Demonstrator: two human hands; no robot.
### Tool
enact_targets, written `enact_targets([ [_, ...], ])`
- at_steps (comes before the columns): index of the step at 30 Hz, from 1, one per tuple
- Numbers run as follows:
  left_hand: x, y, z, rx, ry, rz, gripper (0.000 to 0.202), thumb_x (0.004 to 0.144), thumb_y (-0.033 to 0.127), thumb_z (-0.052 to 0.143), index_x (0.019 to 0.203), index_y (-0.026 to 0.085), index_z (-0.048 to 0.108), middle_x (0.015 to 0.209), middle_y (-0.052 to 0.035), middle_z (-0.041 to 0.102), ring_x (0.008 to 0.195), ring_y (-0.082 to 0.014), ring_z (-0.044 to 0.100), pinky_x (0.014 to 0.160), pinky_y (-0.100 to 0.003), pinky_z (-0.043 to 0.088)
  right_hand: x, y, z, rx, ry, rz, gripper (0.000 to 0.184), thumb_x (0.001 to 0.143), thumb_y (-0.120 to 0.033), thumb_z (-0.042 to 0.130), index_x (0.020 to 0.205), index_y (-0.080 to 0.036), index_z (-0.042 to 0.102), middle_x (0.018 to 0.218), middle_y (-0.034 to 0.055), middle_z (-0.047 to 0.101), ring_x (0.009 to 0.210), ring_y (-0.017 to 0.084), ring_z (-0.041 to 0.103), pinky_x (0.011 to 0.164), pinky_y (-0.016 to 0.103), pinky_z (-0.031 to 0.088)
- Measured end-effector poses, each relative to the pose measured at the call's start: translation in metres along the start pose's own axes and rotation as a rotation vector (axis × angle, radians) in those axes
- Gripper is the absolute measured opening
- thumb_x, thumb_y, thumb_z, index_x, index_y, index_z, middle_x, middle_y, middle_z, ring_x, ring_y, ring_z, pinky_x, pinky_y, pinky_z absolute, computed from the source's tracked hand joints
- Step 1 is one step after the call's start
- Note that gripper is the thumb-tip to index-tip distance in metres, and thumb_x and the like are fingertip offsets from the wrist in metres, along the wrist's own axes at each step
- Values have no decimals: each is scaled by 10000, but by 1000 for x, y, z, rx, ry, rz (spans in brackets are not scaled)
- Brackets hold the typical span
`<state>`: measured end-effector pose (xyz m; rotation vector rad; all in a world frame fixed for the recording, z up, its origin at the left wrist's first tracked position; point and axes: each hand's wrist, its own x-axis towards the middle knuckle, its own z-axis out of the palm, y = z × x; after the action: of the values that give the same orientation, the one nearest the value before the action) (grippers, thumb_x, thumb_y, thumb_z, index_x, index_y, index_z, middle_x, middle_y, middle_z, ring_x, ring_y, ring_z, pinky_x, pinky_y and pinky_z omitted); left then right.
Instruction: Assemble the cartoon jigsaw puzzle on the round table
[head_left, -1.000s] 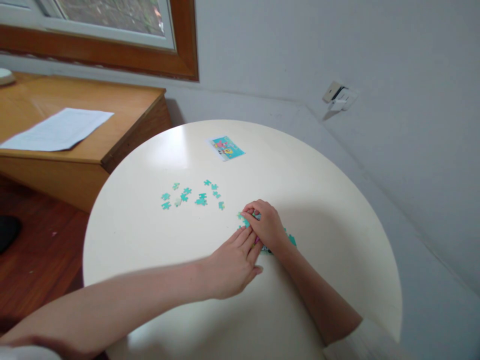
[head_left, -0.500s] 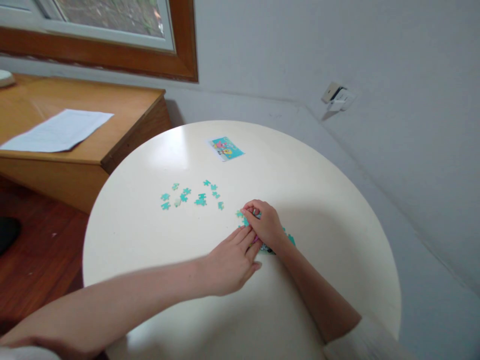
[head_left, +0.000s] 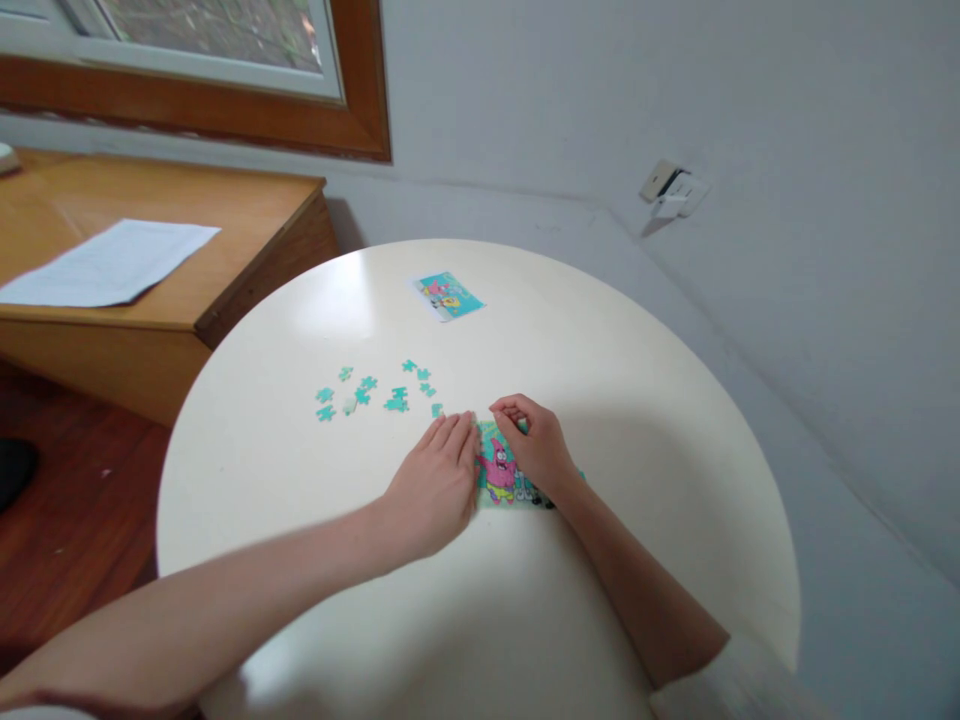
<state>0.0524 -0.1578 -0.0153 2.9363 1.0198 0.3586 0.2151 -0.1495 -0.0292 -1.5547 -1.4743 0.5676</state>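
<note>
A partly joined cartoon jigsaw (head_left: 500, 470) with teal edges and a pink figure lies on the round cream table (head_left: 600, 400). My left hand (head_left: 433, 485) lies flat with fingers stretched out along the jigsaw's left edge. My right hand (head_left: 536, 445) rests on its upper right part, fingers curled and pinched at a piece I cannot make out. Several loose teal pieces (head_left: 375, 390) are scattered just beyond my left fingertips.
A small picture card (head_left: 446, 296) lies near the table's far side. To the left stands a wooden desk (head_left: 247, 240) with a white sheet of paper (head_left: 112, 262). A wall socket (head_left: 670, 190) is on the right wall, a wood-framed window at top left.
My left hand has slid left and forward off the jigsaw, uncovering the pink figure. My right hand has stayed on the upper right part.
</note>
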Motion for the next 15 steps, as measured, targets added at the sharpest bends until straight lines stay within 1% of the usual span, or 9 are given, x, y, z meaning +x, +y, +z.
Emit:
enact_targets([
  [3, 0, -2, 3, 31, -29, 8, 448, 836, 167, 351, 1215, -29, 487, 1294, -241, 489, 1201, -300, 462, 1028, -437, 313, 0, 1, 0, 3, 1, 2, 116, 727, -241, 484, 734, -192, 589, 671, 15, 631, 623, 146, 580, 628, 274, 459],
  [9, 1, -1, 2, 77, -16, 17, 435, 859, 199, 344, 1202, -17, 502, 1243, -222, 526, 1150, -300, 479, 1011, -436, 318, 0, 3, 1, -10, -9, 11, 127, 729, -228, 475, 748, -188, 594, 674, 13, 626, 630, 144, 576, 645, 275, 453],
  [12, 2, -1, 0, 71, -14, 12, 414, 845, 188, 361, 1179, 0, 515, 1190, -210, 548, 1113, -290, 486, 1003, -442, 320, 0, 3, 1, -47, -16, 3, 134, 728, -202, 466, 750, -191, 598, 684, 12, 630, 634, 143, 570, 654, 272, 448],
  [15, 3, -1, -3, 56, -32, 16, 403, 827, 174, 383, 1167, 6, 520, 1145, -197, 560, 1092, -284, 483, 1004, -441, 311, -1, 2, 0, -118, -28, -39, 155, 721, -165, 451, 734, -194, 603, 678, 10, 625, 619, 141, 549, 649, 274, 433],
])
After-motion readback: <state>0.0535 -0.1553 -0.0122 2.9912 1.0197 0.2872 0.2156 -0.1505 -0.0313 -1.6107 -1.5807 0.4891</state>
